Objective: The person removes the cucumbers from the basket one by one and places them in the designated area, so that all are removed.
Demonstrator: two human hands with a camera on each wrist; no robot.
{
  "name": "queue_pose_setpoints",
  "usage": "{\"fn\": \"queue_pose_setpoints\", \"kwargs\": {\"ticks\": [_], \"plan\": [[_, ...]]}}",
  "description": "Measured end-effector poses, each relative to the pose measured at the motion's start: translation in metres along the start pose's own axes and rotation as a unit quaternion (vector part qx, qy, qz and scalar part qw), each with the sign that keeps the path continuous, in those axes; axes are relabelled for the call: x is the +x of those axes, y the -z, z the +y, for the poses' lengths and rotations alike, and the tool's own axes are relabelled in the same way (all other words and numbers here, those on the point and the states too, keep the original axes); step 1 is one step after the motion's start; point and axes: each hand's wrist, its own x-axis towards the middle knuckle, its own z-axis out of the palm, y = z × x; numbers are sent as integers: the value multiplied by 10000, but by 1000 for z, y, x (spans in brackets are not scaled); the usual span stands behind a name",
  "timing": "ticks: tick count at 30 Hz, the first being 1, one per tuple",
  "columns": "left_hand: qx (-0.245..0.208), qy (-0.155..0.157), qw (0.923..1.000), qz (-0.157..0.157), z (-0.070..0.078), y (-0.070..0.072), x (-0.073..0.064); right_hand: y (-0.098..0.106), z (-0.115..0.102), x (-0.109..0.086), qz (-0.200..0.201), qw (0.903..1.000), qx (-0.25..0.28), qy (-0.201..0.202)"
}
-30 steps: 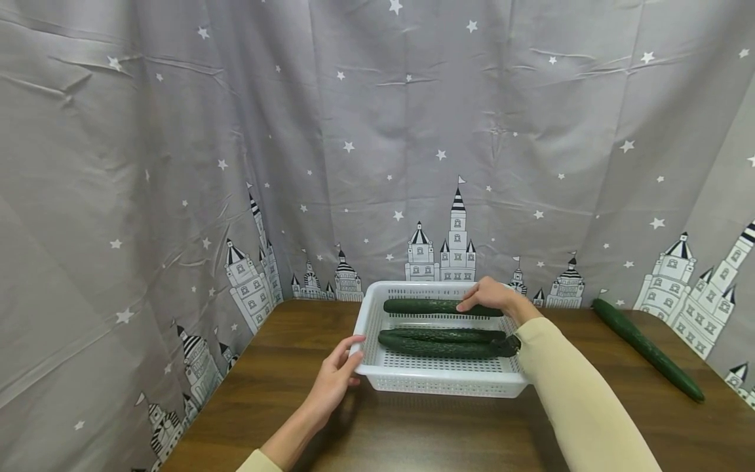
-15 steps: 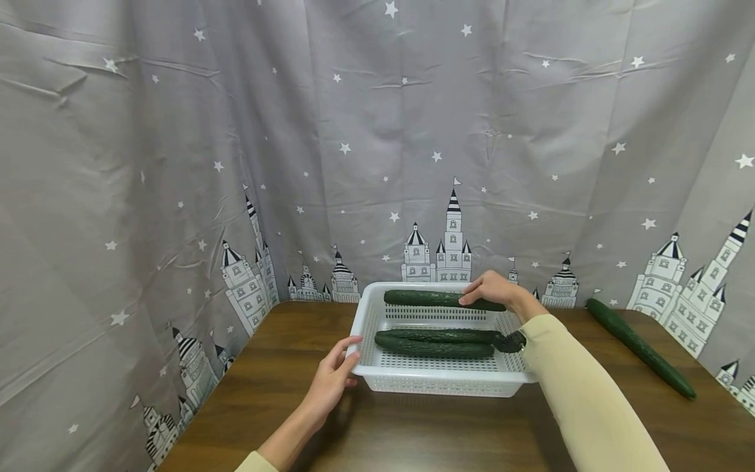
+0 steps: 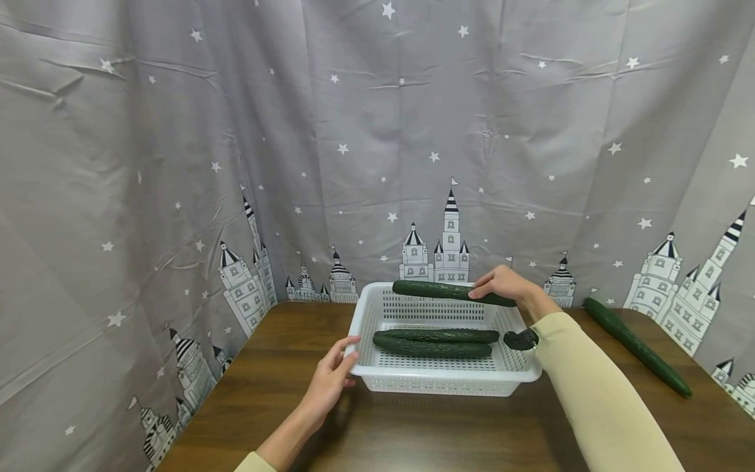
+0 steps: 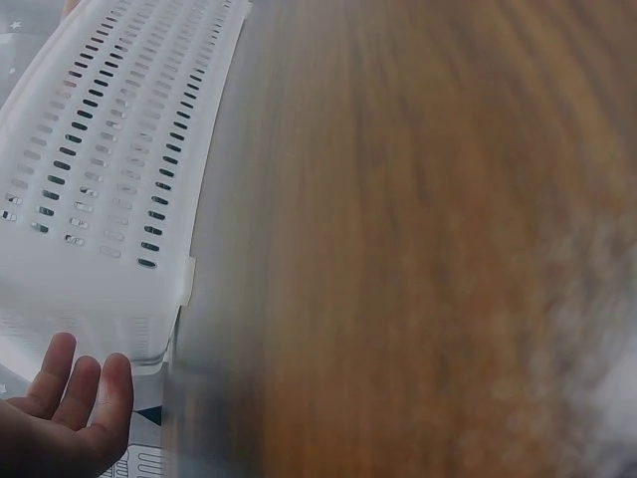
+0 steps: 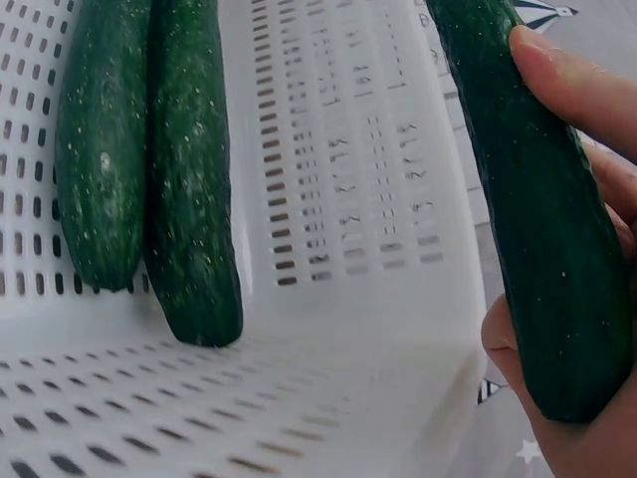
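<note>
A white plastic basket [image 3: 436, 383] with slotted walls stands on the table, with two cucumbers [image 3: 436, 344] side by side on its floor. Its left end is held by my left hand [image 3: 330, 379], thumb and a finger at the rim; in the left wrist view the other fingers [image 4: 111, 398] lie by the basket's outer wall. Over the far rim my right hand [image 3: 507, 285] grips a third cucumber [image 3: 430, 290] near its right end. The right wrist view shows that cucumber [image 5: 547, 239] between thumb and fingers, apart from the pair [image 5: 189, 179].
Another cucumber [image 3: 637, 347] lies slantwise on the wooden table [image 3: 283, 367] at the right. A grey curtain [image 3: 330, 131] printed with stars and castles hangs behind and to the left. A dark wrist camera [image 3: 520, 339] sits under the right sleeve.
My right hand has raised the third cucumber from inside the basket by its back wall to the height of the far rim, drifting slightly right. The left hand stays at the basket.
</note>
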Motion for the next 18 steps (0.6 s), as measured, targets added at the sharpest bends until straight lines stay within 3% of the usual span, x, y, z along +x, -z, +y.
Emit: {"fn": "queue_pose_setpoints", "kwargs": {"ticks": [7,18], "plan": [[-19,26,10000,-19,1,0,0,9,6,-7,-3,10000,-3,-96],[-37,34,10000,-18,2,0,0,23,11,-19,353,9988,78,-344]]}}
